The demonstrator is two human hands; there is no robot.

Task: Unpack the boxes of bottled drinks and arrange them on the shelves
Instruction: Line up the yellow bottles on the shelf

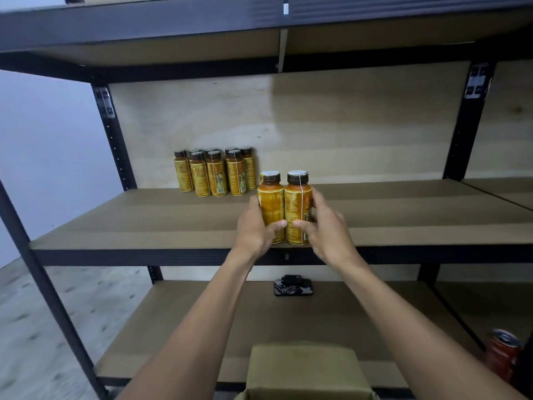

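Two amber bottles with dark caps stand side by side at the front edge of the middle shelf (144,223). My left hand (255,229) grips the left bottle (270,203), thumb across its front. My right hand (326,229) grips the right bottle (297,203) the same way. Several more of the same bottles (215,174) stand grouped at the back left of this shelf, against the wooden back panel. An open cardboard box (305,370) sits at the bottom of the view, below my arms; its inside is hidden.
A dark phone-like object (293,287) lies at the back of the lower shelf (202,327). A red can (503,356) stands at the lower right. Black metal uprights (114,137) frame the shelving. Another shelf board runs overhead, and grey floor lies to the left.
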